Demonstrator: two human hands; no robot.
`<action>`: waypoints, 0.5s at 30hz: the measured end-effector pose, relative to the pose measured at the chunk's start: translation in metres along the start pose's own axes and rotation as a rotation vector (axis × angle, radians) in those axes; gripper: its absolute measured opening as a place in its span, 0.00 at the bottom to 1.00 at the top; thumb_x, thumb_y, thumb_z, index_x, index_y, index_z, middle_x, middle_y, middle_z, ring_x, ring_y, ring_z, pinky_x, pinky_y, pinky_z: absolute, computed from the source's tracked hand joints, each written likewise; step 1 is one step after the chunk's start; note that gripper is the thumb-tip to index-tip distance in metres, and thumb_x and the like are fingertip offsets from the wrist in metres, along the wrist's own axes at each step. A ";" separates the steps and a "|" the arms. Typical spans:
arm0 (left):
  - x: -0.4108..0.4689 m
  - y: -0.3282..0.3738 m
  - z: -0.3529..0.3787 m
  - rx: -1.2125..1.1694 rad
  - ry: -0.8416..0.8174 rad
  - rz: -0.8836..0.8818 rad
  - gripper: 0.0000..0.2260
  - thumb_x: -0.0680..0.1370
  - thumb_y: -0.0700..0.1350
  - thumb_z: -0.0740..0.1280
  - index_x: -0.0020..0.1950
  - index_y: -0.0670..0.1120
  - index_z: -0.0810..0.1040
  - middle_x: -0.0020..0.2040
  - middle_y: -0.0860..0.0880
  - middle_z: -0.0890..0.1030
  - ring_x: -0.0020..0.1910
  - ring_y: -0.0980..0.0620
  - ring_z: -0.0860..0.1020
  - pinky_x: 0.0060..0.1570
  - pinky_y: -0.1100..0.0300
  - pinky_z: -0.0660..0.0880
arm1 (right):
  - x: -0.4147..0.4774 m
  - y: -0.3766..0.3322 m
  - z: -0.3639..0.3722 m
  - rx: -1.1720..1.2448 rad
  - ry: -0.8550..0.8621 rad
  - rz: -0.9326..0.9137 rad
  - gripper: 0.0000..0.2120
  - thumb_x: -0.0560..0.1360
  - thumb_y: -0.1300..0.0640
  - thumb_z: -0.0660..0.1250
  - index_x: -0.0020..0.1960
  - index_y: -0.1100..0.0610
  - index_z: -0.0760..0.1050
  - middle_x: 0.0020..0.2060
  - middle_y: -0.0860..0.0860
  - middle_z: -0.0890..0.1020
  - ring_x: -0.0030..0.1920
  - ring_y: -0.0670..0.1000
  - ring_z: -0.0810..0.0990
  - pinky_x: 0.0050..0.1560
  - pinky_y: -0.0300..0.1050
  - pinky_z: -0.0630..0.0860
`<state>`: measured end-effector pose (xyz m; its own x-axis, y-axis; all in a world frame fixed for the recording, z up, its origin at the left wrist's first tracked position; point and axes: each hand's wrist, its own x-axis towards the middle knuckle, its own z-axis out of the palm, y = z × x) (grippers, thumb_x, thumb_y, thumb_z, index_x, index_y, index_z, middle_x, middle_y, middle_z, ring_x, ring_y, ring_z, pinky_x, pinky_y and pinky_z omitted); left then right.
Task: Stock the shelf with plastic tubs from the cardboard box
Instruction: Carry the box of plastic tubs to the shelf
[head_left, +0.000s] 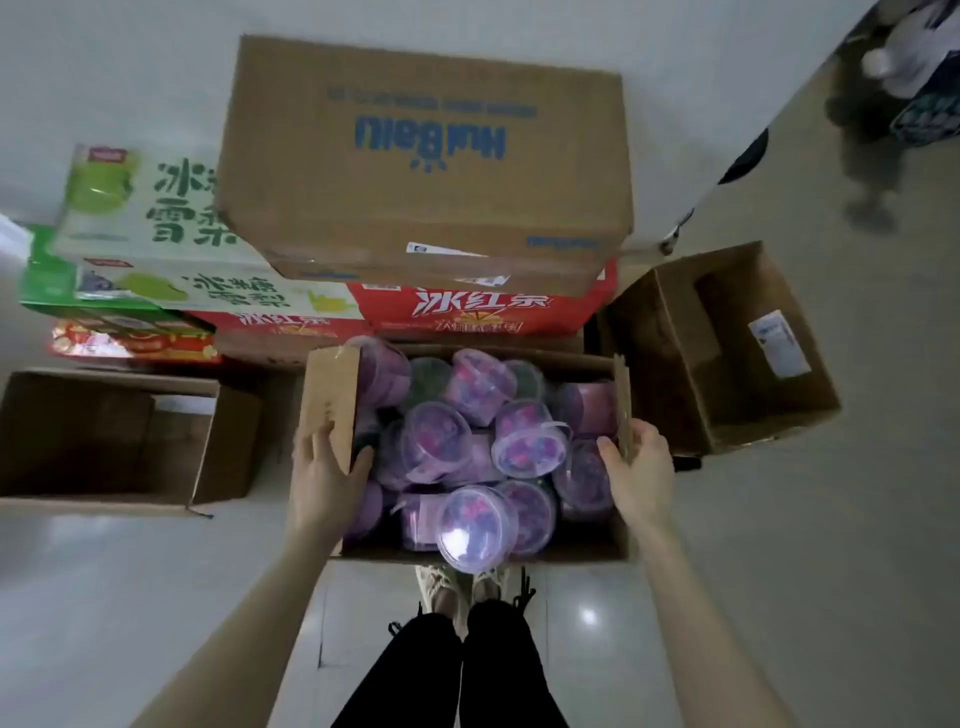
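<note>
**Both hands on the side flaps of the tub-filled box**

Head view: The cardboard box (574, 545) sits open directly in front of the person, between the two hands and just above the shoes (457, 587). Whether it rests on the floor (779, 571) or is lifted cannot be told. It is piled with plastic tubs (530, 439), clear-lidded with purple and pink contents, lying jumbled at all angles; one tub (472, 527) leans over the near wall of the box.

The left hand (324, 478) grips the upright left flap (327, 400) at its near lower corner. Its fingers (311, 441) lie on the outer face and the thumb curls over the edge to the inside, so the cardboard is pinched between them. The right hand (636, 467) holds the right flap (622, 405) the same way, thumb on the inner side beside the tubs, fingers wrapped round the outside. Neither hand touches a tub. Both bare forearms reach forward and down, slightly converging towards the box.

Beyond the box, cartons are stacked against the wall: a closed brown carton (426, 166) with blue lettering on top of red drink cartons (467, 306), with green-and-white cartons (156, 218) to the left. An open box (104, 436) lies on its side at the left and another open box (727, 353) stands at the right. A blurred person (883, 104) is at the top right.
</note>
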<state>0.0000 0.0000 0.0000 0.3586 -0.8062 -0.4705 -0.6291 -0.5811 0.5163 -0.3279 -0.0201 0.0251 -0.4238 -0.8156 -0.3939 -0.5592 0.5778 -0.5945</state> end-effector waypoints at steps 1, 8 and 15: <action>0.004 -0.002 0.006 0.015 0.000 -0.047 0.29 0.76 0.52 0.66 0.72 0.43 0.60 0.70 0.38 0.63 0.67 0.37 0.65 0.64 0.42 0.66 | 0.006 0.003 0.005 0.029 -0.021 0.052 0.23 0.75 0.55 0.67 0.68 0.60 0.68 0.63 0.57 0.74 0.61 0.57 0.75 0.61 0.48 0.71; 0.018 -0.013 0.040 0.019 -0.013 -0.177 0.25 0.80 0.51 0.59 0.75 0.46 0.58 0.72 0.41 0.64 0.67 0.38 0.66 0.60 0.45 0.66 | 0.021 0.031 0.025 0.119 -0.131 0.215 0.25 0.79 0.48 0.60 0.72 0.56 0.63 0.67 0.55 0.72 0.67 0.56 0.71 0.68 0.55 0.67; 0.021 -0.025 0.045 0.062 0.062 -0.218 0.23 0.80 0.53 0.56 0.74 0.50 0.59 0.72 0.43 0.66 0.66 0.37 0.68 0.62 0.41 0.67 | 0.015 0.046 0.035 0.061 -0.020 0.058 0.22 0.80 0.50 0.57 0.71 0.58 0.65 0.66 0.56 0.72 0.66 0.55 0.71 0.66 0.53 0.69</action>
<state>-0.0084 0.0028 -0.0549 0.5311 -0.6691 -0.5197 -0.5730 -0.7356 0.3614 -0.3354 -0.0072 -0.0327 -0.4394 -0.7816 -0.4427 -0.4895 0.6216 -0.6116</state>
